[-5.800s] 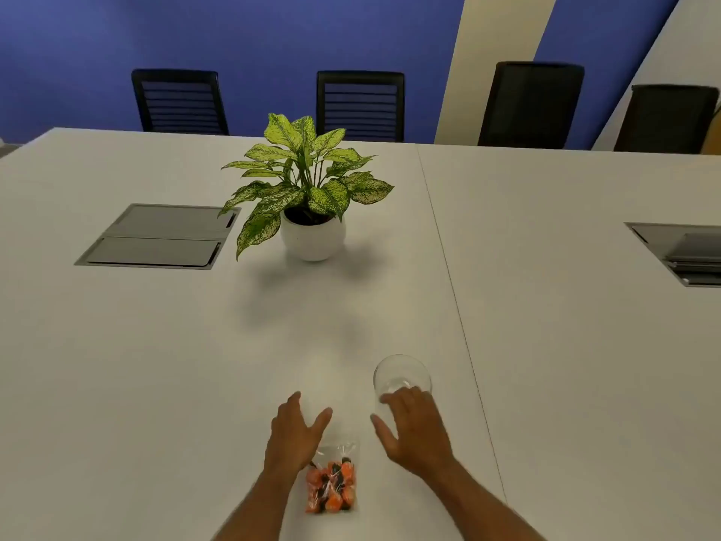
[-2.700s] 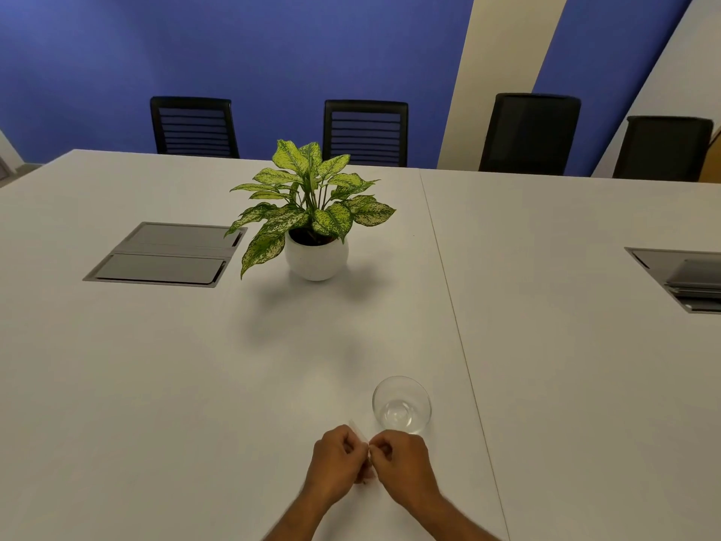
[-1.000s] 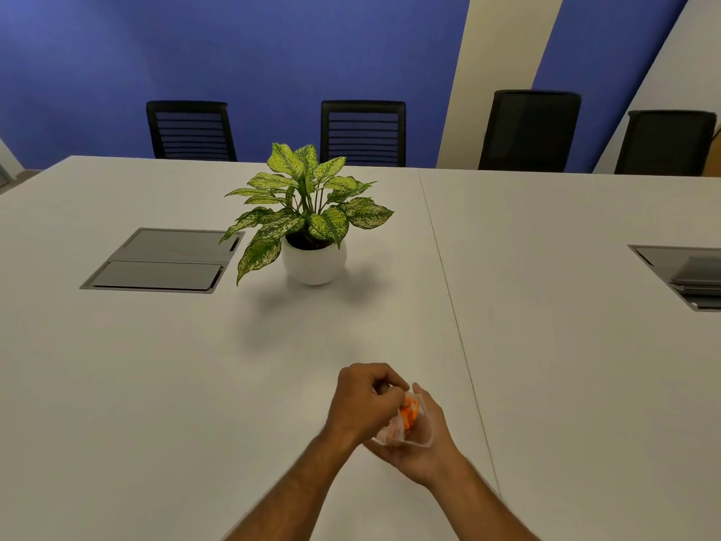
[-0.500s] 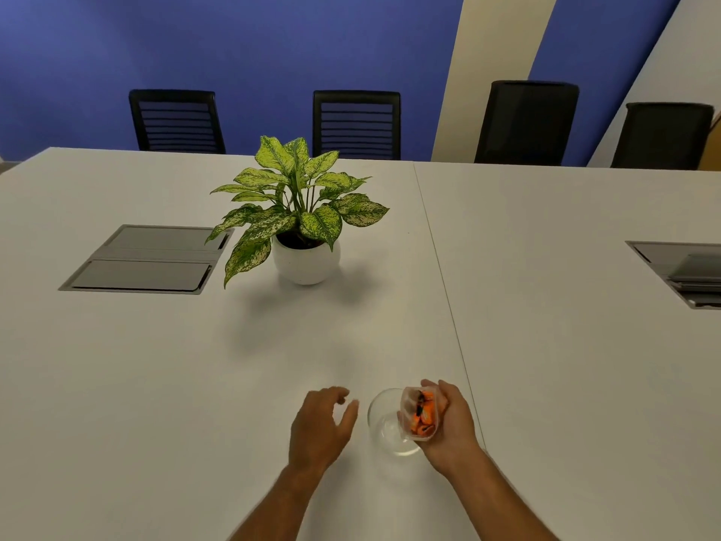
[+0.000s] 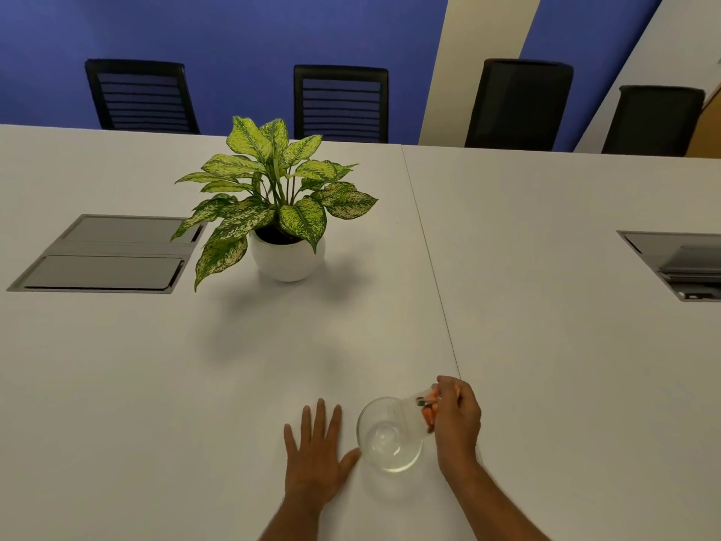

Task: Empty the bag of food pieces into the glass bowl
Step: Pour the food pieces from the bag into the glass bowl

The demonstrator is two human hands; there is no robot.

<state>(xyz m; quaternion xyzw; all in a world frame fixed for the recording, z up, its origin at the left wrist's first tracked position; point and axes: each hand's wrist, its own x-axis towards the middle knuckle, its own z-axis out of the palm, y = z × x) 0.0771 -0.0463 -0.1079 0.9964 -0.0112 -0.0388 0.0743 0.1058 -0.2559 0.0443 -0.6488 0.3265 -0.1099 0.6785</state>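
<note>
**A:** Head view: a person's right hand (image 5: 456, 417) tips a clear bag (image 5: 414, 411) of food pieces (image 5: 428, 412) over the far right rim of a glass bowl (image 5: 389, 434) on a white worktop (image 5: 156, 384). Any labels or writing to report?

**B:** None can be read; the bag is plain clear plastic and the bowl is unmarked.

**A:** What differs from half a second ago?

**B:** The left hand (image 5: 316, 454), then raised and half curled just left of the bowl, now lies flat on the worktop, fingers spread, holding nothing, its thumb tip at or very near the bowl's left side. The right hand has rolled further over, so the bag's open end points down and left into the bowl. Its fingers are closed around the bag's upper end.

**A:** And the contents?

**B:** The orange pieces, with a dark bit among them, sit bunched in the part of the bag against the right hand's fingers. The bowl looks empty: only clear glass and its bright base show.

**A:** What else is on the worktop?

**B:** A potted plant (image 5: 273, 205) with speckled green leaves stands in a round white pot (image 5: 286, 259), well beyond the bowl. A grey hatch (image 5: 105, 253) is set into the surface at left, another hatch (image 5: 679, 263) at right. Four black chairs (image 5: 341, 103) line the far edge before a blue wall (image 5: 234, 33).
</note>
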